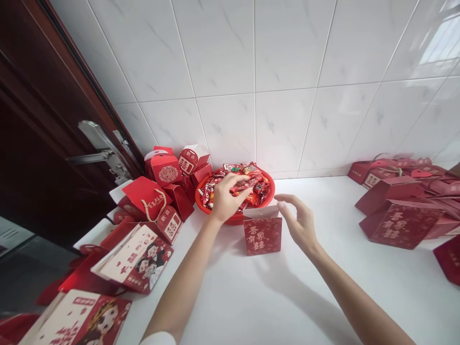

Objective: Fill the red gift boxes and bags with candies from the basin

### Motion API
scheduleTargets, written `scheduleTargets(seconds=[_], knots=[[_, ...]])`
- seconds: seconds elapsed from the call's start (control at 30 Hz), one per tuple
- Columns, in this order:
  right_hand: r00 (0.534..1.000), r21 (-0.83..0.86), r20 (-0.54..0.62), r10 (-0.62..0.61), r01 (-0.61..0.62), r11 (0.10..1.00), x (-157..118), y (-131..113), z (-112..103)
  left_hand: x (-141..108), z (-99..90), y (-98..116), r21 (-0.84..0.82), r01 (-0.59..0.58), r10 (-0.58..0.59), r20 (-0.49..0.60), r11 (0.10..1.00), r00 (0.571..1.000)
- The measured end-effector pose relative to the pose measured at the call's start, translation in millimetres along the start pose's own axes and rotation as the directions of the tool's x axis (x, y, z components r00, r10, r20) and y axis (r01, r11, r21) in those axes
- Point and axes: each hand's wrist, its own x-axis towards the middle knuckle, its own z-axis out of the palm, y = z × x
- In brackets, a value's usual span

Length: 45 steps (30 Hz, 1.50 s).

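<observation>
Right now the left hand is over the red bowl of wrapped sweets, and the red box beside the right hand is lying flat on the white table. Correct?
Not quite: the head view shows the red box standing upright on the white table, beside the right hand. The left hand is indeed over the red bowl of wrapped sweets.

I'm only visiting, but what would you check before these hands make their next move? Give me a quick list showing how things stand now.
1. Small red box upright on the white surface: ok.
2. Wrapped sweets in the red bowl: ok, heaped.
3. Left hand over the bowl: ok.
4. Left grip firm on a sweet: cannot tell.
5. Right hand touching the box: cannot tell; fingertips are at its upper corner.
</observation>
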Motion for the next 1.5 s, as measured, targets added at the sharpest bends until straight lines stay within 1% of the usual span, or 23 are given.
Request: scheduleTargets(seconds=[0.07, 0.1, 0.2, 0.27, 0.33, 0.37, 0.4, 0.43, 0.47, 0.5, 0.53, 0.6, 0.67, 0.73, 0.83, 0.93, 1.1, 1.17, 1.27, 1.3, 1.4, 1.47, 1.5], knots=[[0.996, 0.031, 0.046, 0.078, -0.079, 0.996, 24, -13, 10, 7, 15.3, 14, -0.015, -0.095, 0.095, -0.014, 0.995, 0.995], [0.993, 0.09, 0.066, 0.097, -0.103, 0.991, 34, -17, 15, 10, 22.0, 19, -0.025, -0.126, 0.125, -0.012, 0.992, 0.992], [0.986, 0.332, 0.095, 0.138, -0.162, 0.929, 53, -20, 26, 17, 34.9, 25, -0.087, -0.14, 0.144, 0.046, 0.986, 0.988], [0.974, 0.455, 0.088, 0.211, -0.227, 0.861, 60, -13, 30, 20, 37.3, 20, -0.197, -0.088, 0.115, 0.13, 0.976, 0.985], [0.946, 0.541, 0.087, 0.312, -0.308, 0.783, 66, -3, 32, 22, 36.1, 9, -0.311, 0.035, 0.038, 0.228, 0.95, 0.973], [0.927, 0.587, 0.091, 0.364, -0.345, 0.732, 69, 3, 32, 22, 35.0, 2, -0.312, 0.121, -0.034, 0.272, 0.942, 0.962], [0.907, 0.632, 0.099, 0.408, -0.374, 0.679, 73, 9, 32, 23, 34.0, -6, -0.257, 0.211, -0.13, 0.299, 0.943, 0.945], [0.89, 0.672, 0.108, 0.443, -0.394, 0.627, 77, 15, 31, 24, 33.5, -14, -0.152, 0.295, -0.24, 0.303, 0.943, 0.922], [0.875, 0.706, 0.117, 0.469, -0.406, 0.581, 81, 22, 31, 24, 33.5, -23, -0.012, 0.365, -0.347, 0.283, 0.931, 0.894], [0.867, 0.727, 0.124, 0.482, -0.41, 0.551, 86, 28, 30, 24, 34.3, -31, 0.088, 0.409, -0.417, 0.26, 0.908, 0.871], [0.863, 0.741, 0.13, 0.489, -0.412, 0.53, 89, 33, 29, 23, 35.9, -38, 0.166, 0.439, -0.467, 0.239, 0.883, 0.851], [0.862, 0.752, 0.144, 0.486, -0.414, 0.512, 95, 42, 29, 21, 41.0, -49, 0.259, 0.478, -0.533, 0.215, 0.839, 0.819], [0.861, 0.758, 0.165, 0.482, -0.423, 0.497, 97, 49, 31, 18, 47.3, -57, 0.32, 0.508, -0.579, 0.187, 0.8, 0.794], [0.857, 0.755, 0.188, 0.479, -0.438, 0.488, 96, 54, 35, 15, 52.7, -60, 0.344, 0.527, -0.602, 0.159, 0.777, 0.783], [0.85, 0.744, 0.222, 0.478, -0.464, 0.481, 92, 61, 45, 14, 54.9, -61, 0.315, 0.547, -0.608, 0.144, 0.776, 0.78], [0.844, 0.741, 0.246, 0.476, -0.48, 0.47, 90, 68, 55, 13, 48.9, -60, 0.222, 0.563, -0.599, 0.152, 0.796, 0.786], [0.852, 0.749, 0.281, 0.441, -0.482, 0.454, 90, 72, 66, 7, 35.5, -54, -0.01, 0.543, -0.537, 0.132, 0.84, 0.833], [0.86, 0.755, 0.297, 0.416, -0.478, 0.45, 89, 70, 69, 5, 35.0, -51, -0.134, 0.526, -0.514, 0.115, 0.84, 0.85], [0.866, 0.762, 0.328, 0.377, -0.478, 0.436, 86, 66, 73, 2, 41.3, -46, -0.3, 0.522, -0.508, 0.128, 0.799, 0.852], [0.866, 0.763, 0.338, 0.37, -0.482, 0.432, 85, 65, 74, 2, 44.4, -45, -0.32, 0.528, -0.512, 0.138, 0.787, 0.848], [0.86, 0.759, 0.351, 0.369, -0.493, 0.426, 83, 66, 75, -1, 51.5, -42, -0.297, 0.543, -0.522, 0.155, 0.785, 0.839], [0.86, 0.76, 0.345, 0.376, -0.491, 0.426, 83, 68, 74, -1, 49.6, -44, -0.271, 0.548, -0.529, 0.145, 0.791, 0.836], [0.861, 0.763, 0.339, 0.38, -0.488, 0.423, 83, 68, 74, -1, 45.7, -46, -0.253, 0.552, -0.537, 0.132, 0.794, 0.833]])
